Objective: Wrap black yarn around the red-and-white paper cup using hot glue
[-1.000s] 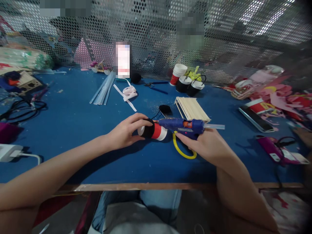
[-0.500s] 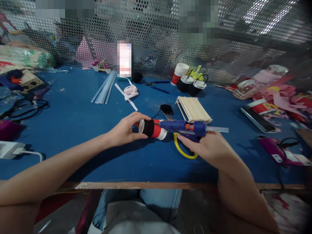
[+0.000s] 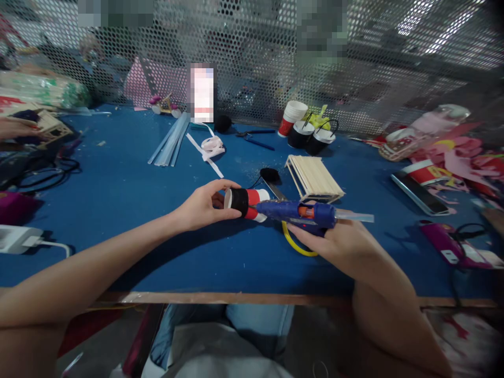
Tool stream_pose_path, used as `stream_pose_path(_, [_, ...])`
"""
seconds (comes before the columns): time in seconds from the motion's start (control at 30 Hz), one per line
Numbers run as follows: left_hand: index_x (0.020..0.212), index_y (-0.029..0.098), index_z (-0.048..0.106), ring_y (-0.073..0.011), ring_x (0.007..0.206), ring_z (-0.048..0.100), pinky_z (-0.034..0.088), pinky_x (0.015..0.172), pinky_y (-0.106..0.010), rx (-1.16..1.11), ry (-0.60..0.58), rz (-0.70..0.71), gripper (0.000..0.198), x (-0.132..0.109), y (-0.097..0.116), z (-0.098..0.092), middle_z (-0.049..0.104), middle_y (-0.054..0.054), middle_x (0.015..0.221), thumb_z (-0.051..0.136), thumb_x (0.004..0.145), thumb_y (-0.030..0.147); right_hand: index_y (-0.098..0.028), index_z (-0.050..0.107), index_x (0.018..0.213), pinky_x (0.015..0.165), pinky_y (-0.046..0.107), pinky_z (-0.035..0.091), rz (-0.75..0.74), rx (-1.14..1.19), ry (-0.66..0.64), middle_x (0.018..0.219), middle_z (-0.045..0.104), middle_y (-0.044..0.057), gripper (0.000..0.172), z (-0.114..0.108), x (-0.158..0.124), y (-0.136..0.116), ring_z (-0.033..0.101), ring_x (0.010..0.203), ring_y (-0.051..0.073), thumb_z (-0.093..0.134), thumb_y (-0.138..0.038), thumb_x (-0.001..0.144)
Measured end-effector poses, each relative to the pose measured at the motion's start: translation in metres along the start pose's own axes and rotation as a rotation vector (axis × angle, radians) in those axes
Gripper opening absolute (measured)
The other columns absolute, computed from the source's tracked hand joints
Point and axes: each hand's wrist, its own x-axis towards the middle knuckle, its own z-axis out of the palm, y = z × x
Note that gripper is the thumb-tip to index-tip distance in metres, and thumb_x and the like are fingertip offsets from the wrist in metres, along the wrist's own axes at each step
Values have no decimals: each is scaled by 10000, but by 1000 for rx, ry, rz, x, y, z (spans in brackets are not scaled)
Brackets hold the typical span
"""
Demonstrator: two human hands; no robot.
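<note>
Lying on its side, a red and white paper cup [image 3: 254,196] with a black band around one end is gripped by my left hand [image 3: 208,206], thumb below and fingers above. My right hand [image 3: 334,239] is wrapped round the handle of a blue hot glue gun [image 3: 289,211]. Its nozzle points left and meets the cup's red side at the band's edge; whether it touches I cannot tell. A clear glue stick [image 3: 356,217] sticks out of the gun's back. Below the gun curves a yellow ring-shaped piece [image 3: 297,247], partly hidden by my right hand.
Beyond the gun stands a small wooden stick bench [image 3: 315,176]. Clear glue sticks [image 3: 171,142], white ribbon [image 3: 211,148], pliers [image 3: 255,139] and black-banded cups [image 3: 301,134] lie farther back. A phone [image 3: 419,194] is at right; another person's hand [image 3: 16,127] is at far left.
The glue gun has dropped slightly, its nozzle now lower on the cup. My left hand has turned the cup a little. Another person's hands have come in at both edges.
</note>
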Motion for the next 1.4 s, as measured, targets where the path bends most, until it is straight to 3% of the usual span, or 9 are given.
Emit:
stream_pose_path(0.13, [1145, 163, 499, -146, 740, 610, 533, 703, -328, 5, 6, 3, 533, 0, 1, 1, 615, -61, 941, 706, 694, 357, -194, 645, 754, 667, 385, 529, -38, -10, -16, 788, 674, 120, 272, -1, 1, 2, 647, 747, 250, 403, -308, 803])
stream_pose_path(0.63, [1172, 187, 504, -215, 1012, 538, 493, 858, -365, 335, 7, 380, 471, -6, 3, 3, 525, -110, 1101, 680, 747, 290, -175, 663, 770, 611, 348, 470, 22, -121, -32, 645, 629, 74, 281, 5, 5, 16, 600, 644, 229, 470, -376, 810])
stream_pose_path(0.73, [1184, 188, 489, -222, 1063, 519, 475, 899, -374, 385, -13, 432, 457, -7, 4, 4, 505, -118, 1139, 657, 769, 284, -183, 650, 752, 617, 311, 477, 101, -43, -4, 694, 657, 63, 188, 6, 8, 13, 622, 691, 216, 547, -338, 777])
stream_pose_path(0.9, [1196, 207, 467, -224, 1089, 510, 472, 913, -381, 405, -12, 456, 455, -7, 1, 5, 485, -115, 1170, 641, 783, 288, -190, 585, 628, 446, 267, 444, 366, 256, -99, 478, 583, -7, 252, 0, 14, 14, 542, 419, 145, 590, -406, 756])
stream_pose_path(0.97, [1191, 209, 470, -220, 1082, 518, 476, 911, -375, 400, -6, 436, 464, -8, 1, 6, 488, -109, 1165, 652, 773, 295, -178, 606, 708, 467, 268, 458, 417, 318, 27, 537, 617, -5, 237, -2, 19, 27, 551, 438, 142, 642, -412, 710])
stream_pose_path(1.07, [1175, 209, 486, -223, 1070, 530, 487, 896, -371, 384, 5, 416, 459, -8, 2, 7, 499, -105, 1151, 663, 762, 298, -163, 612, 941, 620, 287, 499, 437, 353, 399, 836, 690, 50, 379, -1, 29, 62, 633, 687, 183, 673, -424, 673])
stream_pose_path(1.13, [1171, 205, 492, -227, 1064, 533, 492, 887, -373, 377, 0, 416, 458, -9, 2, 8, 503, -108, 1148, 668, 757, 298, -145, 613, 988, 668, 305, 496, 497, 284, 518, 926, 686, 87, 421, 2, 36, 87, 640, 796, 217, 644, -441, 691])
stream_pose_path(1.27, [1170, 199, 492, -224, 1053, 533, 489, 881, -379, 382, -3, 416, 458, -8, 1, 8, 497, -111, 1150, 668, 758, 295, -106, 645, 781, 655, 330, 474, 710, -16, 325, 733, 679, 140, 411, 8, 50, 117, 639, 737, 250, 499, -491, 781])
stream_pose_path(1.4, [1177, 203, 485, -221, 1055, 526, 483, 886, -389, 381, -12, 418, 462, -8, 1, 8, 495, -106, 1146, 664, 761, 295, -99, 649, 759, 664, 344, 453, 741, -232, 191, 764, 672, 177, 463, 11, 58, 120, 630, 795, 295, 473, -527, 777])
